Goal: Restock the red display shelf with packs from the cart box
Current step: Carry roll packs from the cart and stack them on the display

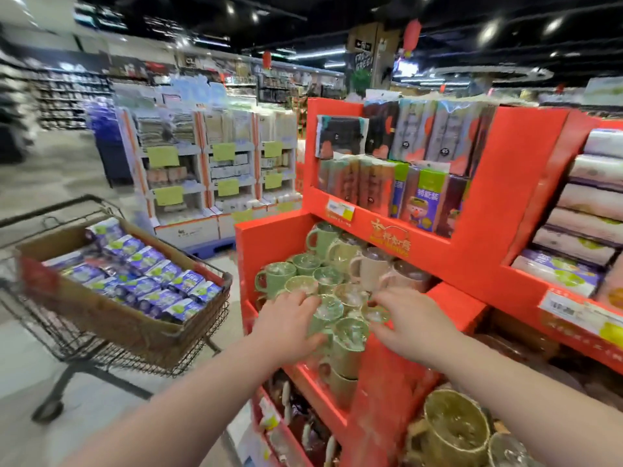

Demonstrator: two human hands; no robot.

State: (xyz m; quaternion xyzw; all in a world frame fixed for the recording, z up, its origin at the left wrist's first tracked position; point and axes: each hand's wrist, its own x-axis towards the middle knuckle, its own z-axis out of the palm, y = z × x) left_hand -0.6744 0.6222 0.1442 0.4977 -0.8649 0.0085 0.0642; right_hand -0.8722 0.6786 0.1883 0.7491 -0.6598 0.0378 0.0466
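Packs (145, 278) lie in cart box (101, 311), left of frame; probably light, soft, slippery wrap, so grab by the sides. Left hand (290, 318) curls round green mug (327, 311) on red shelf (472, 230). Right hand (408, 318) fingers spread, touching it.

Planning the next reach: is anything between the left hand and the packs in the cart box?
Nothing covers the packs; the box is open-topped. The left hand is on the mugs, so only the red display's side wall lies between.
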